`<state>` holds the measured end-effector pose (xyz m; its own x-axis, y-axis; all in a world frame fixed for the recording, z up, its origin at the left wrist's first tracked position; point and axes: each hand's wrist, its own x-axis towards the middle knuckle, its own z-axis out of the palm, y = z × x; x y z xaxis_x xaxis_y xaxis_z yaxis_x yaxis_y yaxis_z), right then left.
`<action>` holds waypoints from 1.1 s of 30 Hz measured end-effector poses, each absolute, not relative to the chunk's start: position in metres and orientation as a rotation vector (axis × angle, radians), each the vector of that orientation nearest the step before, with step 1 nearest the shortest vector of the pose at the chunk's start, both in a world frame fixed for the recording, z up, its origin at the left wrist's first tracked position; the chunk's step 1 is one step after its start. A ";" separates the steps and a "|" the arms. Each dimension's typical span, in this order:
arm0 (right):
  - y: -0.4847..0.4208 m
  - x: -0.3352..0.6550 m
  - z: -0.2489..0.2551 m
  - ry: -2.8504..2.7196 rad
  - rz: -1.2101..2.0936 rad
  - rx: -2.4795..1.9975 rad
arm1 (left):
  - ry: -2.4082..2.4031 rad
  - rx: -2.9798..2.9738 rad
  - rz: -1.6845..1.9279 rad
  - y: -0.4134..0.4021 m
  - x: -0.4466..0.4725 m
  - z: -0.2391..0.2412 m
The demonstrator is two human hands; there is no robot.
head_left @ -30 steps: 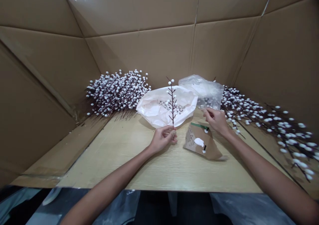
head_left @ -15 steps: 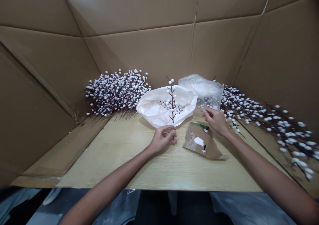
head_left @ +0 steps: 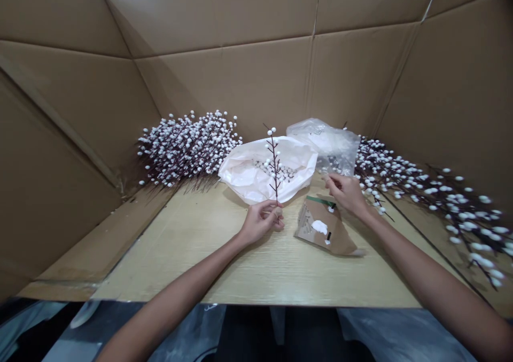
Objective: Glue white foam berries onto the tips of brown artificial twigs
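Note:
My left hand (head_left: pixel 259 221) is closed on the foot of a dark twig (head_left: pixel 274 165) that stands upright, with a few white beads on its short side shoots. My right hand (head_left: pixel 347 193) rests to the right with fingers pinched together near the clear plastic bag (head_left: pixel 325 144); what it pinches is too small to make out. Between the two hands lies a brown paper piece (head_left: pixel 324 227) with white blobs and a green strip on it. Behind the twig an open white bag (head_left: pixel 265 170) holds loose white beads.
A pile of finished beaded twigs (head_left: pixel 187 147) lies at the back left, and another pile (head_left: pixel 425 191) stretches along the right side. Cardboard walls (head_left: pixel 248 73) close in the wooden tabletop (head_left: pixel 208 255) on three sides.
The twig in my left hand has tilted slightly to the left and the hand has shifted a little. My right hand has barely moved.

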<state>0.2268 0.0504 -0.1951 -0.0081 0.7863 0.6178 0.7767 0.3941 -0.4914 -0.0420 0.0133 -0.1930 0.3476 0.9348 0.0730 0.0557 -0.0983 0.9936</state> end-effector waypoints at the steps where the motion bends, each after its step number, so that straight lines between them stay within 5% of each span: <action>1: 0.051 0.227 -0.196 -1.765 0.011 -1.367 | 0.952 1.474 0.968 0.013 -0.042 -0.193; 33: 0.050 0.227 -0.194 -1.781 0.014 -1.361 | 0.944 1.472 0.978 0.011 -0.042 -0.192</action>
<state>0.2270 0.0504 -0.1940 -0.0242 0.7870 0.6165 0.7775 0.4025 -0.4832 -0.0420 0.0112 -0.1925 0.3470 0.9344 0.0811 0.0479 -0.1040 0.9934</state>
